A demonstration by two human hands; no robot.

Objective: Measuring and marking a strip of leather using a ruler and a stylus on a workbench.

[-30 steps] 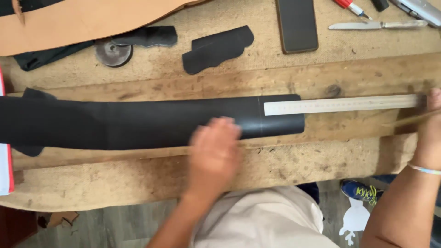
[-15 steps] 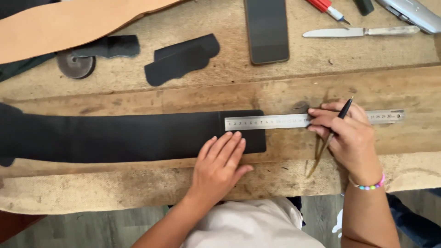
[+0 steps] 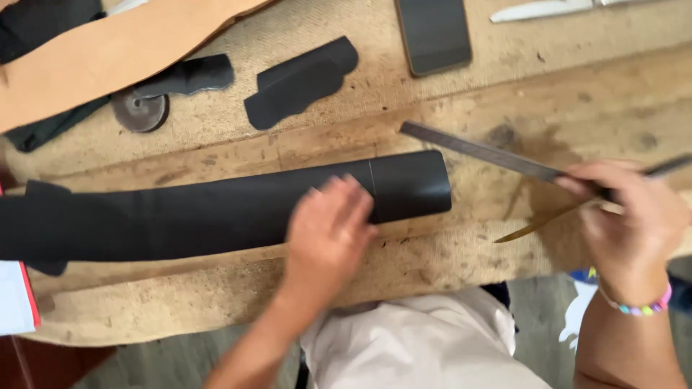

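The steel ruler (image 3: 479, 151) has come off the black leather strip (image 3: 216, 212), pinched with a pen in the right hand (image 3: 627, 223), while the left hand (image 3: 328, 230) presses flat, fingers together, on the strip lying across the worktop (image 3: 504, 72).

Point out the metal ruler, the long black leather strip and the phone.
metal ruler (image 3: 479, 150), head view, middle of the blade
long black leather strip (image 3: 216, 216), head view, flat middle of the strip
phone (image 3: 434, 32), head view, centre of its dark screen
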